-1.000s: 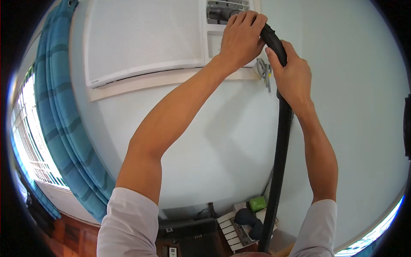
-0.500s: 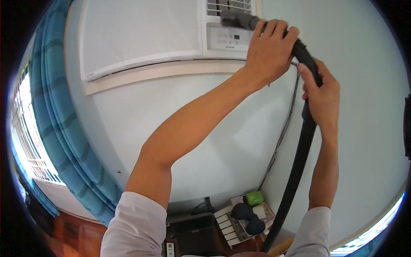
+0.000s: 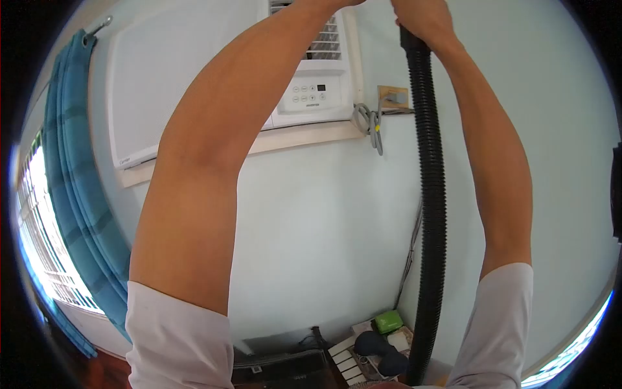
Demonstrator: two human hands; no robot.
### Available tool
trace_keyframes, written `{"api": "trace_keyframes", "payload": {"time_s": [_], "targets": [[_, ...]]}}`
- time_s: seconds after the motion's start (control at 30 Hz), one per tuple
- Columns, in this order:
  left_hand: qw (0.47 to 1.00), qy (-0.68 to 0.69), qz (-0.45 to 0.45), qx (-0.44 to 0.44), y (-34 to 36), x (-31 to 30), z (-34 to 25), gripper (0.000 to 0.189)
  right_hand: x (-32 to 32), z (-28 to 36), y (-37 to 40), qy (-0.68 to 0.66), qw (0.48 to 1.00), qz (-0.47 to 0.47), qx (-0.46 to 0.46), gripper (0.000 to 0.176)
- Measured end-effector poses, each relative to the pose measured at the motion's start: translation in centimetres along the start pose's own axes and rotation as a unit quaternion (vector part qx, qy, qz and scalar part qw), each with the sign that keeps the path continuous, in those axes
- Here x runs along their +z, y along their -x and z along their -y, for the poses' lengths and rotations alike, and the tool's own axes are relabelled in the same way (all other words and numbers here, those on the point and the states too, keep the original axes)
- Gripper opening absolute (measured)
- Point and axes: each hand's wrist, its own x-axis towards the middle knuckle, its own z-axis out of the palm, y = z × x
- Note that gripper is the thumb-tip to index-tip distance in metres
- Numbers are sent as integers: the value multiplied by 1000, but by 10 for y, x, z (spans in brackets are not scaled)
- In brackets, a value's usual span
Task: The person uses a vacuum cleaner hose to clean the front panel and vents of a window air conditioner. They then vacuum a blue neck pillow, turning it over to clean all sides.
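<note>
My right hand [image 3: 426, 19] is closed around the upper end of a black ribbed vacuum cleaner hose [image 3: 432, 194], at the top of the view. From there the hose hangs down to the bottom edge. My left arm reaches up across the white window air conditioner [image 3: 165, 71], and only the wrist end of my left hand [image 3: 346, 2] shows at the top edge; its fingers are out of frame. The nozzle end is out of view too. Near my left forearm are the unit's slatted vent [image 3: 326, 42] and its button panel [image 3: 311, 94].
A looped grey cord [image 3: 372, 123] hangs by a wall outlet [image 3: 393, 97]. Blue curtains [image 3: 81, 175] cover part of a window at left. Below are a dark flat screen [image 3: 285, 371], a green box [image 3: 389, 321] and a dark rounded object [image 3: 372, 345].
Both hands have moved up, the right one also leftward, carrying the hose higher. The nozzle, earlier against the vent's lower part, has left the view. The camera view has shifted.
</note>
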Motion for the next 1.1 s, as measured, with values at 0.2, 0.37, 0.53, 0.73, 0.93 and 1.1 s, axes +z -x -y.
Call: {"api": "trace_keyframes", "payload": {"time_s": [0.2, 0.37, 0.53, 0.73, 0.93, 1.1], "targets": [[997, -3, 74, -30, 20, 14, -2, 37, 27, -18, 16, -3, 1000, 23, 19, 44], [996, 17, 77, -41, 33, 26, -8, 38, 47, -32, 25, 0, 999, 6, 35, 44], [999, 16, 32, -5, 49, 32, -14, 43, 37, -33, 42, -12, 998, 35, 48, 45], [999, 12, 34, -32, 68, 20, -47, 40, 32, -48, 69, -10, 998, 56, 38, 48], [999, 8, 3, -37, 91, 16, -82, 37, 22, -52, 106, -10, 995, 74, 67, 47], [998, 15, 11, -53, 104, 8, -109, 34, 12, -55, 132, -21, 992, 84, 88, 49]]}}
